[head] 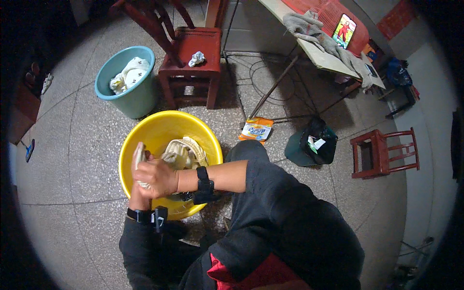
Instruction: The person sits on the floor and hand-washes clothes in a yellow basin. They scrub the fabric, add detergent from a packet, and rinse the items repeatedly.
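Over the left side of a yellow plastic basin (212, 137), both my hands are pressed together on a wet whitish cloth (139, 153). My right hand (156, 179) is closed around it, slightly blurred. My left hand (139, 194) lies under and behind the right one, mostly hidden, with its fingers also against the cloth. Part of the cloth sticks up above the hands, and a twisted bit shows below the right fingers. More cream striped cloth (185, 149) rests inside the basin, to the right of my hands. Dark water or fabric shows low in the basin, partly hidden by my right wrist.
A blue bucket (125, 95) with white cloth stands behind the basin, beside a red wooden chair (198, 45) holding a crumpled cloth (197, 59). An orange detergent packet (256, 129), a lined trash bin (308, 146) and a small red chair (378, 154) are right. A table (320, 58) stands at upper right.
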The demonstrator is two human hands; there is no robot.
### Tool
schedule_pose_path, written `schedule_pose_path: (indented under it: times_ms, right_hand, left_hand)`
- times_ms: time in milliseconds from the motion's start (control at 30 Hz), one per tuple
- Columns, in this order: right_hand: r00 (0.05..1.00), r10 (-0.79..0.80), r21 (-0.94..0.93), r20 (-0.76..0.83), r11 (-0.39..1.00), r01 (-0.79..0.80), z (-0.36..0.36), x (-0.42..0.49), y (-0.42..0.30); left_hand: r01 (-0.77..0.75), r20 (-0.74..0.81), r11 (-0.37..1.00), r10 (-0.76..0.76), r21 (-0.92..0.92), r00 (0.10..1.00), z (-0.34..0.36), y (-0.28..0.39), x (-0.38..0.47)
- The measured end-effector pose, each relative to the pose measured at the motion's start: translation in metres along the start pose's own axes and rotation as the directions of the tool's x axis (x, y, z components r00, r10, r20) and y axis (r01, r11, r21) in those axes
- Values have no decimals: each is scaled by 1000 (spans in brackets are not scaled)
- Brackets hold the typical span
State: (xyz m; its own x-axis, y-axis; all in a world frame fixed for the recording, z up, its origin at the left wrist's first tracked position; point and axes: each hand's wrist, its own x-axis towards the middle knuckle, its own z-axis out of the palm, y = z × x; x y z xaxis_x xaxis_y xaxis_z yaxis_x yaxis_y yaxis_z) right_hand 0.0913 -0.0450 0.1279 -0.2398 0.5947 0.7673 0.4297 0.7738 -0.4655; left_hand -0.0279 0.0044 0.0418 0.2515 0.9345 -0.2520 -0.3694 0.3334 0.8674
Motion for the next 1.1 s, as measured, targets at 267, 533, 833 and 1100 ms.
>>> schedule_pose_path:
  times_ms: [267, 533, 833, 1100]
  right_hand:
    - [951, 308, -192, -21, 932, -306, 11, -7, 17]
    - [845, 519, -212, -127, 818, -534, 9, -7, 29]
    - [914, 379, -100, 147, 925, -367, 8, -5, 8]
    - [995, 90, 42, -34, 995, -89, 12, -7, -5]
  left_hand:
    - [102, 35, 950, -96, -295, 995, 34, 14, -20]
    - [268, 76, 932, -257, -244, 964, 42, 12, -35]
    - [372, 82, 905, -363, -205, 928, 27, 15, -17]
    - [222, -223, 955, -177, 196, 959, 31, 43, -20]
